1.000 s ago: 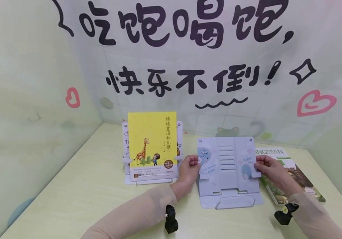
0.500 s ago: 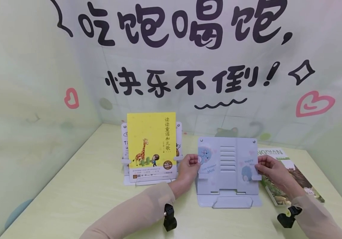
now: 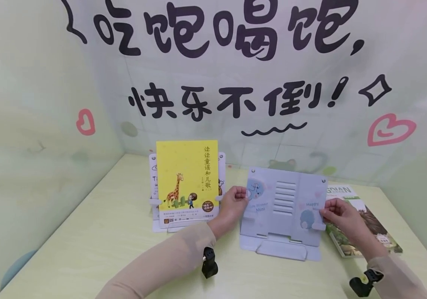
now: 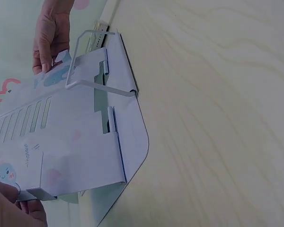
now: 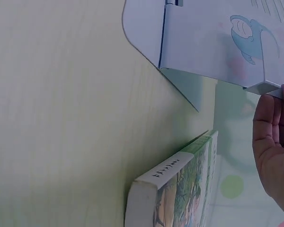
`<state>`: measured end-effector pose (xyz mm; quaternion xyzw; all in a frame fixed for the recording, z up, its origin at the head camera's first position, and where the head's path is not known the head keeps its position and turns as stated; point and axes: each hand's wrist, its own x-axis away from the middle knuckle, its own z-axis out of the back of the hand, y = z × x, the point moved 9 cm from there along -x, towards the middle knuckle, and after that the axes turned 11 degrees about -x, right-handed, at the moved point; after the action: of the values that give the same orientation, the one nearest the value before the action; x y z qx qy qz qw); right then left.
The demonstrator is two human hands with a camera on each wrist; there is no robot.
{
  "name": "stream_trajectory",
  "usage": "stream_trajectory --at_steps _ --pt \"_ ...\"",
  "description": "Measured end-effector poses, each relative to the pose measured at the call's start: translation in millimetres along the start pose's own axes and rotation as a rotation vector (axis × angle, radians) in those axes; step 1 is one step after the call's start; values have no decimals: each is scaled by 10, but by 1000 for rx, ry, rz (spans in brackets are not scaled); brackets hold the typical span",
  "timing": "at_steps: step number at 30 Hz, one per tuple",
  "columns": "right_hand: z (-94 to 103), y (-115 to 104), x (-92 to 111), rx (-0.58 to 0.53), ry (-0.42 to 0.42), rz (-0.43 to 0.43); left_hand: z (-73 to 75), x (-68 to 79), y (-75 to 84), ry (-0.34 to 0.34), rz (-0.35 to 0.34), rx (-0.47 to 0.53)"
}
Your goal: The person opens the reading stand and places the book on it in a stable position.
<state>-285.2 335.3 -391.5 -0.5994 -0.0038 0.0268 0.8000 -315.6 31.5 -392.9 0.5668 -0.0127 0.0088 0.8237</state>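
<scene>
A pale blue metal book stand (image 3: 288,224), printed with small cartoon animals and slotted in the middle, leans back on its flat base. It sits slightly turned on the table. My left hand (image 3: 232,207) pinches its left edge, thumb in front and fingers curled behind. At the opposite edge, my right hand (image 3: 344,218) pinches the panel beside the right side clip. The left wrist view shows the stand's panel (image 4: 71,161), with a wire page holder (image 4: 92,85) at the hinge. In the right wrist view, the right fingers (image 5: 267,118) grip right by the clip.
Left of my hands, a yellow giraffe-covered book (image 3: 187,178) stands on a second, white book stand (image 3: 220,160). A thick book (image 3: 374,224) with a lion on its cover lies flat at the right, partly behind my right hand. A printed cloth backdrop (image 3: 235,141) hangs behind the table.
Both hands have turned the blue stand clockwise a little, its right top corner dropping and its base shifting left. The right hand has moved slightly down and right. The yellow book stays in place.
</scene>
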Motion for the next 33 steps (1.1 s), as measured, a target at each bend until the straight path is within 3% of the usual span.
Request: stream_trajectory --at_steps 7,14,18,21,25,28,33 --pt "-15 -47 139 -21 79 51 12 -77 47 -19 -28 -12" --pt "-48 -106 243 -122 160 112 21 -150 114 -14 -62 -42" --pt "-48 -126 295 -88 219 117 54 -201 200 24 -103 -27" --pt "-48 -128 333 -85 254 114 101 -227 356 80 -192 12" --pt "-59 -111 391 -132 293 103 85 -173 698 101 -379 14" --pt "-88 -104 445 -163 322 99 -26 -87 956 65 -507 -23" --pt "-160 -134 536 -162 368 106 -263 41 1239 -26 -627 -81"
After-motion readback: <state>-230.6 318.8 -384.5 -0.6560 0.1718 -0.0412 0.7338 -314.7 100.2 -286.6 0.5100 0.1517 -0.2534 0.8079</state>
